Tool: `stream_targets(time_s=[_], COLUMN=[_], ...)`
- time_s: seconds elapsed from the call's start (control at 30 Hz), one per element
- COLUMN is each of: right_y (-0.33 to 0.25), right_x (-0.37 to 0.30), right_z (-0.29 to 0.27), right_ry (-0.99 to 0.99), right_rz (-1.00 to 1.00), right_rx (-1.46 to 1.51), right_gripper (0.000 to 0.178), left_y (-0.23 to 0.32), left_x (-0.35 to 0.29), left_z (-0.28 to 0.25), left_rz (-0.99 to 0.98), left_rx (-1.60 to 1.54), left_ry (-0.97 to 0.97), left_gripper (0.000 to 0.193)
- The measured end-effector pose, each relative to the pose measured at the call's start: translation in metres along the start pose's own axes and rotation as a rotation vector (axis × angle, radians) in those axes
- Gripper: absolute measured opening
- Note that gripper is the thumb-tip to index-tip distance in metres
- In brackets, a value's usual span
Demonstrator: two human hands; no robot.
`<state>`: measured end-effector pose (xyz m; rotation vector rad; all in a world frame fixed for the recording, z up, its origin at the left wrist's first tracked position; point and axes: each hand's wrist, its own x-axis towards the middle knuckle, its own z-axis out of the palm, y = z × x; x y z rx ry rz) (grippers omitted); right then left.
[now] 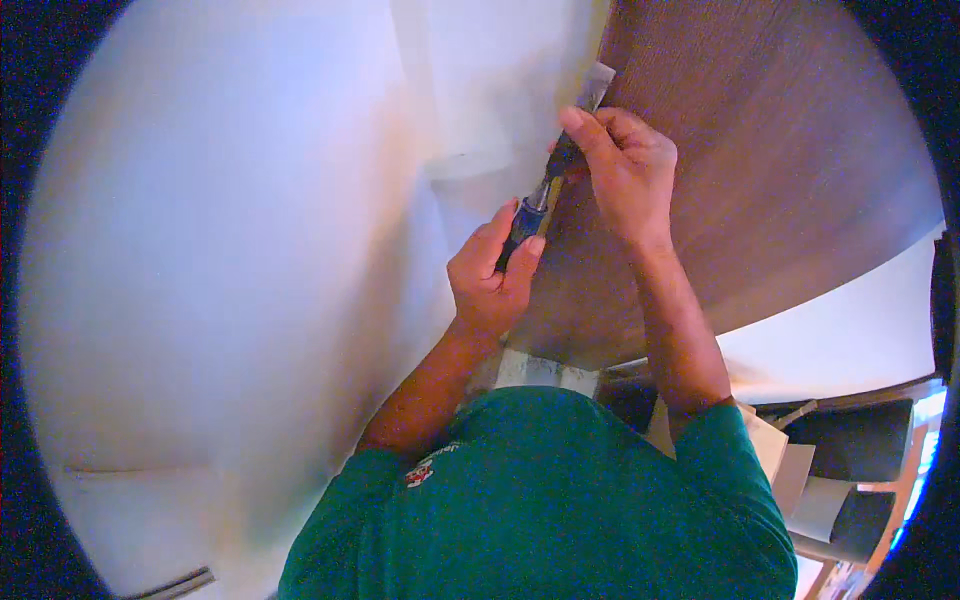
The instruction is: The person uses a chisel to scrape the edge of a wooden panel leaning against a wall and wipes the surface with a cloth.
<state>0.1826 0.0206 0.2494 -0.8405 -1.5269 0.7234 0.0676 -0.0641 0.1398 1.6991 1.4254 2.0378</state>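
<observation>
A chisel (530, 211) with a blue and black handle, a metal neck and a flat blade slants up and to the right. My left hand (487, 281) is closed round its handle, the thumb lying along the near side. Farther up, my right hand (634, 172) pinches the tool near the blade between thumb and fingers. The blade's pale end (597, 86) lies over the edge of a brown wood-grain panel (790, 130), where it meets a pale surface. My fingers hide part of the blade, and whether its tip touches the edge I cannot tell.
A broad white wall (200, 260) fills the left side, close to my left arm. The brown panel curves away on the right. Dark chairs (862, 440) and light boards or boxes (792, 465) stand at the lower right. A dark strip (175, 583) shows at the lower left.
</observation>
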Motion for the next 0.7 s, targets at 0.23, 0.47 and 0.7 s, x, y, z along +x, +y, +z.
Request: stream_targets(time_s=[0.23,0.47,0.7], right_y=[0.099,0.147,0.149], right_x=[-0.099,-0.125,-0.139], right_z=[0.014,0.018,-0.006], right_ry=[-0.196,-0.240,-0.280], right_rz=[0.188,0.340,0.590], right_rx=[-0.259,-0.163,0.071], right_gripper=[0.032,0.028,0.021], left_y=[-0.066,-0.109,-0.090], left_x=[-0.098,-0.132,-0.107], left_z=[-0.024,-0.031,-0.065], left_rz=[-0.412,-0.463,-0.596], left_rx=[-0.004,0.164,0.522], left_ry=[-0.353,-0.487,-0.920], left_gripper=[0.045,0.041,0.047])
